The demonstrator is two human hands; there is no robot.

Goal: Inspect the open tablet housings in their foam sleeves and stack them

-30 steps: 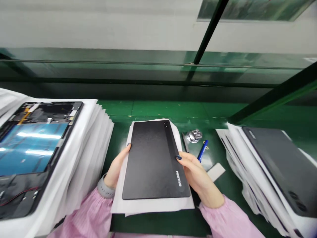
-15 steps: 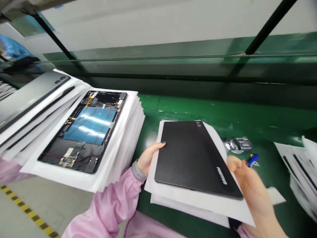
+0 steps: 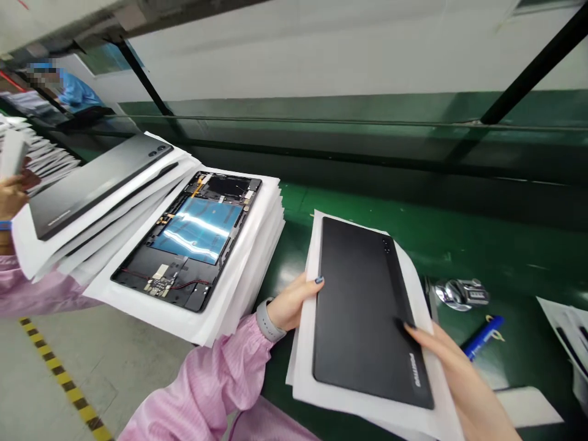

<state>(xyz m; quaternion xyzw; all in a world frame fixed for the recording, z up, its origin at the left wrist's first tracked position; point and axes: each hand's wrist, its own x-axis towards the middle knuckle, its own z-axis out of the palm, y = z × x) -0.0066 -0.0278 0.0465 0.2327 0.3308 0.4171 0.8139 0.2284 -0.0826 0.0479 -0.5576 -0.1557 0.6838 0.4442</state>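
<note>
A black tablet (image 3: 362, 306) lies back up on white paper sheets (image 3: 307, 349), with camera holes at its far right corner and a pale brand name near its right edge. My left hand (image 3: 294, 300) grips its left edge together with the sheets, thumb on top. At the right edge, my right hand (image 3: 450, 361) has its thumb on the back panel; its other fingers are hidden underneath. Left of my hands, an opened tablet (image 3: 188, 242) with a blue battery and exposed boards rests on a stack of paper sheets (image 3: 257, 269).
A grey tablet (image 3: 101, 184) tops another stack at the left, beside a co-worker's hand (image 3: 13, 196). On the green bench (image 3: 294, 211) to the right are a shiny metal object (image 3: 462, 294), a blue pen-like tool (image 3: 483, 338) and more stacked sheets (image 3: 567, 331).
The black tablet has turned and tipped slightly in my hands. My right thumb has come onto its back panel. The view has shifted left, bringing a co-worker's hand into sight.
</note>
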